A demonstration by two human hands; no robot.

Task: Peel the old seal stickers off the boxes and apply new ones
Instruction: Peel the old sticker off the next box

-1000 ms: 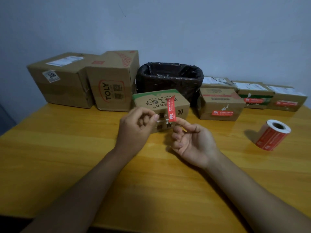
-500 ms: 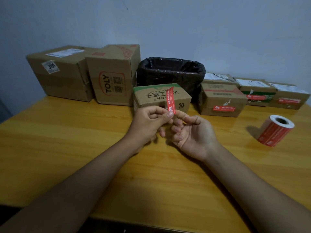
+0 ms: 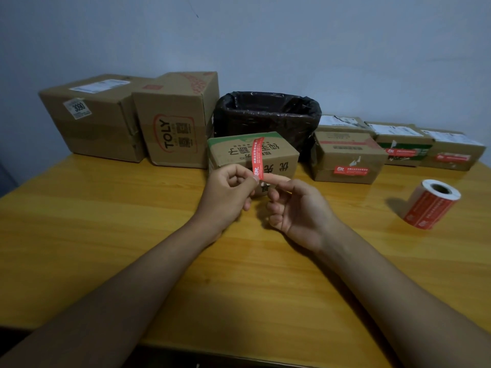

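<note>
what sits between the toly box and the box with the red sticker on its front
In the head view, a bin lined with a black bag sits between the TOLY box and that box.

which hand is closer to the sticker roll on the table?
Right. The right hand sits mid-table, with bare wood between it and the red-and-white sticker roll off to its right. The left hand is further left, beyond the right hand from the roll.

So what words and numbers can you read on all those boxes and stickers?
"TOLY": on the tall brown cardboard box, printed sideways.
"3090": white label on the big brown cardboard box at far left.
Red sticker strip, red sticker roll, green-edged cardboard box: print too blurred to read.
</note>
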